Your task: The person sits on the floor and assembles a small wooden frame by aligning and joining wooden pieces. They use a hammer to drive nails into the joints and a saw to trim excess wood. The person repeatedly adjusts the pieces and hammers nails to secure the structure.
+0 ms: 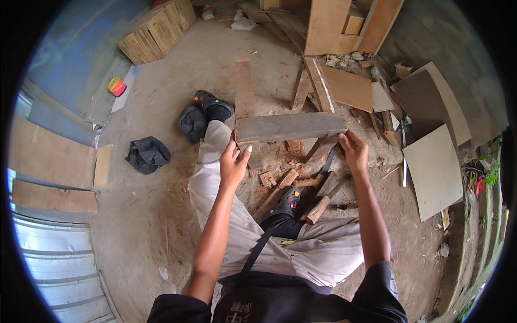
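Observation:
A weathered grey-brown wooden plank lies crosswise in front of me, held at its two ends. My left hand grips the left end, its thumb raised at the lower edge. My right hand closes on the right end, with fingertips at the corner. A reddish-brown board stretches away beyond the plank's left end; whether they touch, I cannot tell. Just behind the plank's right half stands a rough wooden trestle, partly hidden by it. Below the plank, wood offcuts lie near my shoe.
A black plastic bag sits on the dirt floor at left, with a red and yellow tub farther off. Plywood sheets lean at right. A slatted wooden crate and a wooden cabinet frame stand at the back.

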Tool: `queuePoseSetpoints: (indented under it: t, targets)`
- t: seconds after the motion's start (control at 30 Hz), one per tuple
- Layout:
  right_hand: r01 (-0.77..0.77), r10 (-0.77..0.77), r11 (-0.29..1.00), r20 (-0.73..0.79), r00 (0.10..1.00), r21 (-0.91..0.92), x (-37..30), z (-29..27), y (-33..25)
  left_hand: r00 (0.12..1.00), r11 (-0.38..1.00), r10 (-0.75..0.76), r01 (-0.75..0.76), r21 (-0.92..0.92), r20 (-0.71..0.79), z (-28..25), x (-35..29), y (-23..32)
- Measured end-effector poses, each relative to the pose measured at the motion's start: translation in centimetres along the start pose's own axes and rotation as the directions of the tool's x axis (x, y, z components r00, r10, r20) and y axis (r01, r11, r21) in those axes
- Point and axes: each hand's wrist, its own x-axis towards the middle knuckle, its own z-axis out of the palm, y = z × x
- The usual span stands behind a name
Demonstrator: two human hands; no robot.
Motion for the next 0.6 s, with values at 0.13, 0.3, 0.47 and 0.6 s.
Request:
queuePoseSetpoints:
  t: [0.13,0.3,0.47,0.6]
  targets:
    - [0.016,-0.024,0.997,-0.106,0.994,-0.081,-0.7,1.0,0.3,0.994,0.996,0.09,-0.091,-0.003,-0.059,1.0,-0.2,0.0]
    - [0.039,-0.03,0.996,-0.099,0.995,0.083,-1.1,1.9,0.6,0.993,0.995,0.097,-0.097,0.005,-0.065,0.7,-0.4,-0.6]
    - [0.055,-0.034,0.991,-0.162,0.986,0.126,-1.2,3.2,1.1,1.0,0.999,0.026,-0.026,0.033,-0.011,0.3,-0.4,-0.5]
    - [0.03,-0.021,0.999,-0.198,0.98,0.045,-1.6,4.1,-0.2,0.989,0.984,0.145,-0.147,-0.099,-0.026,0.8,-0.3,-0.4]
